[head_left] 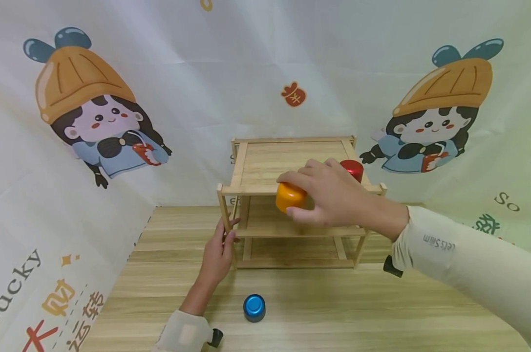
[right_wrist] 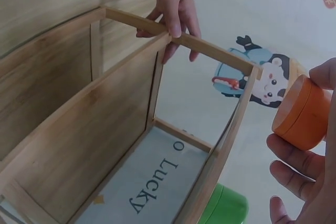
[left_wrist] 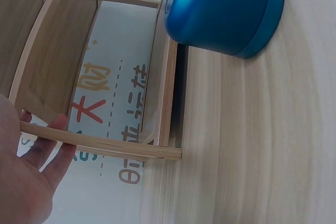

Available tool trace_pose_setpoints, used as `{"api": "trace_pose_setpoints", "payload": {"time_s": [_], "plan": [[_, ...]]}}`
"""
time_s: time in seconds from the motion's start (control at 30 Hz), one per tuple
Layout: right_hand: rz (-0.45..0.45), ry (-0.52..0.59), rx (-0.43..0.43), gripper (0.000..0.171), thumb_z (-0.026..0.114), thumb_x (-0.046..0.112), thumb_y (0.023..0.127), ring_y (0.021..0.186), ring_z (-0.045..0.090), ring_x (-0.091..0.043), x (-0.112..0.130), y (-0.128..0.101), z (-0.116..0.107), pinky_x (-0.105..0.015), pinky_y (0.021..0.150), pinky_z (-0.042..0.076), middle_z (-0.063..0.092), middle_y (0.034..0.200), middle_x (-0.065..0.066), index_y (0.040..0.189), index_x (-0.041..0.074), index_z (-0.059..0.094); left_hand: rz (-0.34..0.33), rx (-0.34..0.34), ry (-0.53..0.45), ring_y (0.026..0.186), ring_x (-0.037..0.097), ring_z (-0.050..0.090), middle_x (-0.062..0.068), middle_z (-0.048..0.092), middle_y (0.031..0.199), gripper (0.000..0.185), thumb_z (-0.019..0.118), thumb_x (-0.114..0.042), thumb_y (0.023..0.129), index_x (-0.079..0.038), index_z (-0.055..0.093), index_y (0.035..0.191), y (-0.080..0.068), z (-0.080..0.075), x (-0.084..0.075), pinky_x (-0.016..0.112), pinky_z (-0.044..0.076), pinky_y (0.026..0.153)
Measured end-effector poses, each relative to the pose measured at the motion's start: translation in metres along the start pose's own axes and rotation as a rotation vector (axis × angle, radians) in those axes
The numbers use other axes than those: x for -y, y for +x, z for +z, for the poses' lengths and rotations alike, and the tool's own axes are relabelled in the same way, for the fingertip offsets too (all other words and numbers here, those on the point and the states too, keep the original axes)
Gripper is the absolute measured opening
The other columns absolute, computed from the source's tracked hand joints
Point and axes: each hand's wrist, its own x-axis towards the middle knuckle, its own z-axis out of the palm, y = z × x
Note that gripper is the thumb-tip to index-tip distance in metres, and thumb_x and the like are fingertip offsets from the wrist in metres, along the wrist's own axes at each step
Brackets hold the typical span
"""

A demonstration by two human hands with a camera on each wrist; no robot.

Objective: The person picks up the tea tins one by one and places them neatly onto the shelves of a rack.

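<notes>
My right hand (head_left: pixel 331 193) holds a small orange canister (head_left: pixel 290 197) between thumb and fingers, in front of the top tier's front edge. The right wrist view shows the orange canister (right_wrist: pixel 300 113) tilted in that grip. My left hand (head_left: pixel 217 256) grips the front left post of a three-tier wooden shelf (head_left: pixel 287 189); in the left wrist view its fingers (left_wrist: pixel 59 163) go round the post. A red canister (head_left: pixel 352 169) stands on the top tier, partly behind my right hand. A green canister (right_wrist: pixel 226 206) shows beside the top tier's edge in the right wrist view; in the head view it is hidden.
On the wood-grain floor (head_left: pixel 309 303), in front of the shelf, stands a blue canister (head_left: pixel 254 308). It looms close in the left wrist view. A pale printed cloth (head_left: pixel 195 98) hangs behind the shelf and along both sides.
</notes>
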Motion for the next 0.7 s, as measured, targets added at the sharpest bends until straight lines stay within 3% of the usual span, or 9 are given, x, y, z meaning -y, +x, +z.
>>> {"api": "trace_pose_setpoints", "payload": {"time_s": [0.4,0.7], "plan": [[0.052,0.023,0.014,0.053,0.062,0.051,0.092,0.104,0.054,-0.021,-0.018,0.014,0.002,-0.046,0.088,0.037,0.072,0.116,0.001,0.138,0.025,0.059,-0.029,0.013,-0.001,0.094,0.03,0.074,0.008,0.061,0.145,0.049,0.041,-0.017,0.111,-0.022,0.032,0.16,-0.001,-0.001,-0.004,0.037,0.06,0.076],[0.089,0.018,0.042,0.055,0.062,0.054,0.092,0.112,0.054,-0.025,-0.03,0.026,0.005,-0.05,0.092,0.037,0.072,0.118,0.001,0.14,0.026,0.059,-0.016,0.006,-0.004,0.093,0.03,0.074,0.009,0.061,0.145,0.05,0.041,-0.016,0.111,-0.021,0.031,0.16,-0.001,0.0,-0.004,0.034,0.06,0.074]]}}
